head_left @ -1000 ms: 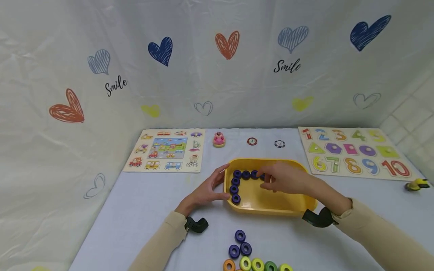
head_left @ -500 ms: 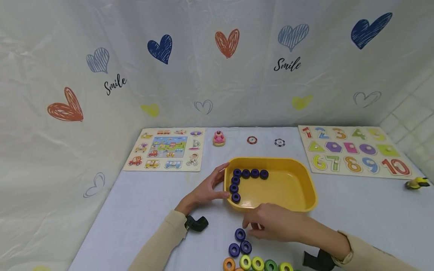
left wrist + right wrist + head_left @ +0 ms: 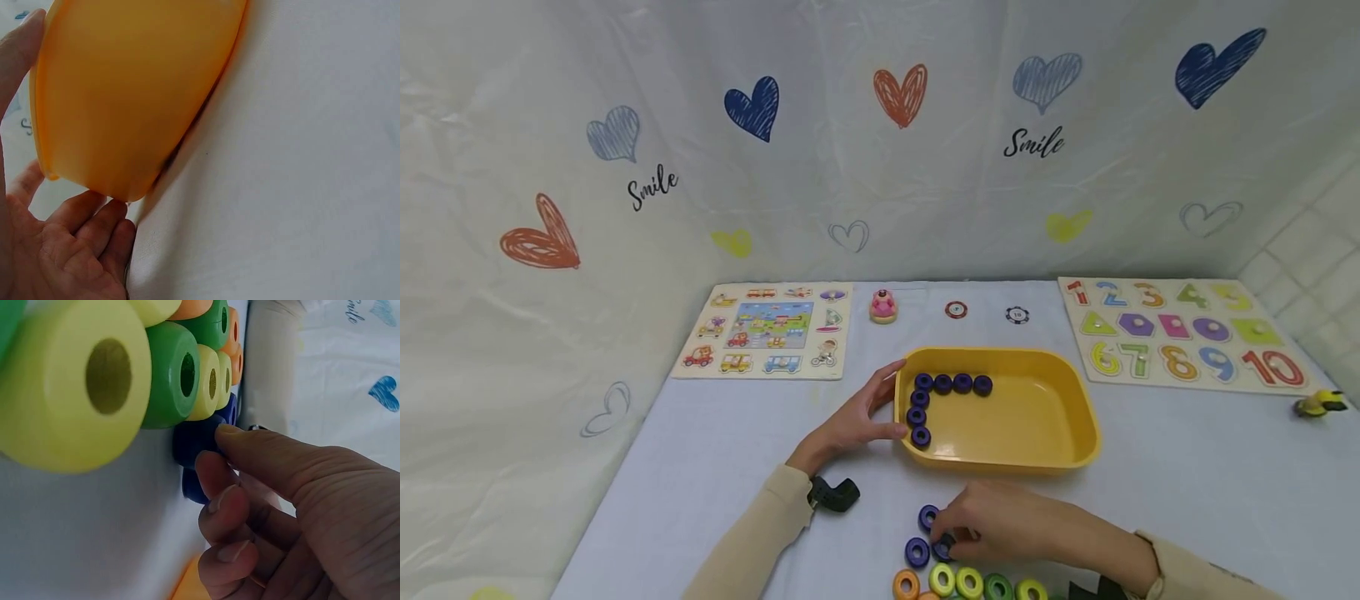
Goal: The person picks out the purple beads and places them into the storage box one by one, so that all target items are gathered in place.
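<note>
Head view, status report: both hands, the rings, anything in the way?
Left hand gripping yellow tray by its left end. Right hand pinching dark blue ring outside. Seven rings inside. Tray's near wall between pinched ring and interior.

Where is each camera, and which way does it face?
Head: worn on the head, looking forward and down at the yellow tray; left grip, right grip, sleeves show.
Left wrist: worn there, facing the tray's outside; left grip shows.
Right wrist: worn there, facing colored rings; right grip shows.
Shared: head and right wrist both show the pinched dark blue ring.
</note>
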The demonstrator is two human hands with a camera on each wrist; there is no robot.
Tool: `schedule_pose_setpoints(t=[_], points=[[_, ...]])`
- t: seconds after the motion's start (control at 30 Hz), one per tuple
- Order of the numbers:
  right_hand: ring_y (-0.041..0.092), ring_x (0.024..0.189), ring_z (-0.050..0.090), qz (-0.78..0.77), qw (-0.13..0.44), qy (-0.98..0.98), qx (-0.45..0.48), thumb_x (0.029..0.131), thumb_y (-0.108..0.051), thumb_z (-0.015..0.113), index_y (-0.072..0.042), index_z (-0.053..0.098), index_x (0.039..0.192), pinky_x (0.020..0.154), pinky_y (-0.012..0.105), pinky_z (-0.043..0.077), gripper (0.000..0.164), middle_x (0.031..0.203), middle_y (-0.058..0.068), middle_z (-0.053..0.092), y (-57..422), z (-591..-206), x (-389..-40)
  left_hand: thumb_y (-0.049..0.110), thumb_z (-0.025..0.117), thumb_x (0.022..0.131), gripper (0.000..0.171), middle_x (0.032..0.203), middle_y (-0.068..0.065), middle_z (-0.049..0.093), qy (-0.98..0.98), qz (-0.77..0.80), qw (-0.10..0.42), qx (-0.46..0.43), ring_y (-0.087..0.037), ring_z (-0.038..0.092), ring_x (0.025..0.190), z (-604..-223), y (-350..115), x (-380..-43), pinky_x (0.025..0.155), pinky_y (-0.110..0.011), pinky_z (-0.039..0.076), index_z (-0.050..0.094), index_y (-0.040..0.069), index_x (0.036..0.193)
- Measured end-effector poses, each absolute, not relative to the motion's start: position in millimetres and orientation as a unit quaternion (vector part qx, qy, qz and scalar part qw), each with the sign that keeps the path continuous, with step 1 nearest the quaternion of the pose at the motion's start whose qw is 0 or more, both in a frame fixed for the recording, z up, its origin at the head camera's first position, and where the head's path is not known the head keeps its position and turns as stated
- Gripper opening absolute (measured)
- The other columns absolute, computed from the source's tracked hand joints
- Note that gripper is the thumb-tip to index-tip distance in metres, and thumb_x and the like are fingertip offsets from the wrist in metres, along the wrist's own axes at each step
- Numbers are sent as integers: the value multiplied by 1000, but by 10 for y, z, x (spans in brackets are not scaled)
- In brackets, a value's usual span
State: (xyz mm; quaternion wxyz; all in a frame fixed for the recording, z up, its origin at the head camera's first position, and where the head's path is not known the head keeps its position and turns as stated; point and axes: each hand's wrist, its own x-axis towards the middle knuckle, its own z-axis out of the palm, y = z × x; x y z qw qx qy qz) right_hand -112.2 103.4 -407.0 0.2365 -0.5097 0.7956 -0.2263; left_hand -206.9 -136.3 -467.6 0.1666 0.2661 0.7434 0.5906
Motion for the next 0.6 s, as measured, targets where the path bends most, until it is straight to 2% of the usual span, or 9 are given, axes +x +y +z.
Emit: schedule_pose_setpoints(t=[0.27, 0.5, 0.6], points=[[-5, 56, 44, -226, 264, 826, -444, 82, -20, 65, -24, 66, 100, 51, 14, 40, 19, 66, -21, 51, 1205, -4041, -1121, 41, 70, 75, 91, 148, 1, 22, 740, 592, 165, 273, -9, 25, 131, -4671, -1349, -2062, 108, -37, 17, 13, 27, 144], [-3, 54, 45, -258, 272, 844, -384, 82, -24, 65, -26, 64, 97, 50, 16, 40, 15, 63, -20, 51, 1476, -4064, -1118, 31, 71, 77, 89, 147, 6, 22, 745, 587, 168, 267, -5, 26, 130, -4688, -1357, -2075, 108, -35, 17, 14, 30, 144], [-2, 54, 46, -283, 290, 840, -362, 82, -26, 64, -28, 63, 97, 50, 17, 41, 15, 63, -18, 53, 1592, -4090, -1130, 24, 70, 78, 87, 148, 6, 21, 747, 584, 171, 267, -8, 25, 131, -4669, -1367, -2073, 108, -34, 17, 13, 30, 144]])
